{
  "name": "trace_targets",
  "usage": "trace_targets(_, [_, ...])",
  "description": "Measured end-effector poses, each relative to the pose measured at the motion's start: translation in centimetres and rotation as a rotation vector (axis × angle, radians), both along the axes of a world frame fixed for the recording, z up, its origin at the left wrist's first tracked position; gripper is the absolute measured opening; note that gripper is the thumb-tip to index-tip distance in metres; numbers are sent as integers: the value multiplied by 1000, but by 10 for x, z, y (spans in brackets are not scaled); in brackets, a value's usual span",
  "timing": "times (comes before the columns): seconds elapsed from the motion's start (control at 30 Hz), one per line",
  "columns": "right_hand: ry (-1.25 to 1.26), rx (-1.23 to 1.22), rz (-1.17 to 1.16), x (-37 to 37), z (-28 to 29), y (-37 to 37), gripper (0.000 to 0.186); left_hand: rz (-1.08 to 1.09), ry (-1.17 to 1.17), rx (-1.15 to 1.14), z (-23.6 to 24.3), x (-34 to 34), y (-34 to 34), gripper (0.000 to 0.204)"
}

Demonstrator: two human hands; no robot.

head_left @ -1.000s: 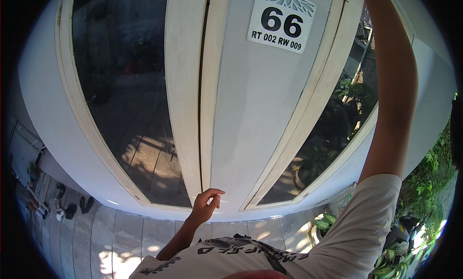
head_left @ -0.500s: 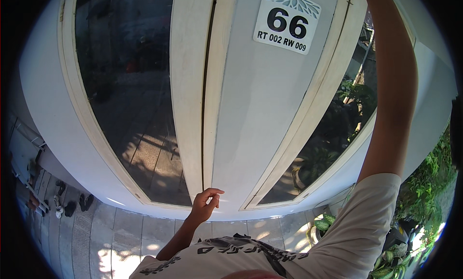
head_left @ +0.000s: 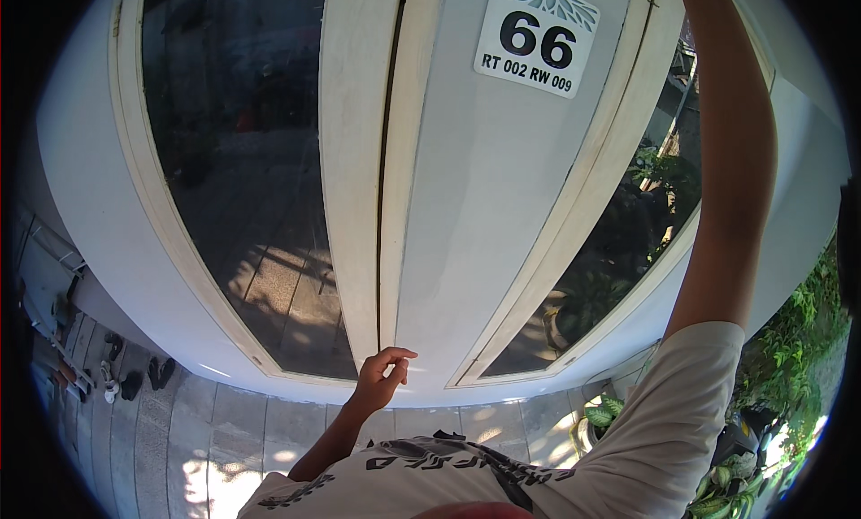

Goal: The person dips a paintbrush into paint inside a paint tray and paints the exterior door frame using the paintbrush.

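Observation:
My left hand (head_left: 384, 376) hovers low, near the bottom of the pale door frame (head_left: 357, 205). Its fingers are loosely bent, with a gap between the index finger and the thumb, and nothing shows in them. My right arm (head_left: 737, 160) reaches straight up past the top edge on the right, so the right hand is out of sight. Between the two window frames runs a grey wall panel (head_left: 480, 187), and a white house-number plate (head_left: 538, 39) with a leaf pattern is fixed high on it.
Dark glass panes (head_left: 238, 160) stand left and right of the grey panel. Several shoes (head_left: 132, 384) lie on the paved floor (head_left: 242, 429) at the lower left. Potted plants (head_left: 603, 413) and green bushes (head_left: 789, 340) grow at the lower right.

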State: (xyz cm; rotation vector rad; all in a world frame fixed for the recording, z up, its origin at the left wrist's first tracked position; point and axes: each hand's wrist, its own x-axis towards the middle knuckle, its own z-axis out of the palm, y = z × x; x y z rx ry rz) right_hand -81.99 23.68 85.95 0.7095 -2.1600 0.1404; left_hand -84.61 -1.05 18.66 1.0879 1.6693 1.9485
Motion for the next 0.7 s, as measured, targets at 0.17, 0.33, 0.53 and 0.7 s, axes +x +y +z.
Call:
trace_targets(0.17, [2,-160,172,-8,-7,6,25,4,-2,0,1,1,-1,17])
trace_targets(0.33, [-110,-285,276,-27,-19,27,31,3,12,-15,2,2,-1,17])
trace_targets(0.53, [-176,-351,305,-45,-39,36,34,1,21,-6,5,4,-4,17])
trace_targets(0.7, [-233,-314,233,-46,-38,33,33,7,2,-11,0,3,-7,17])
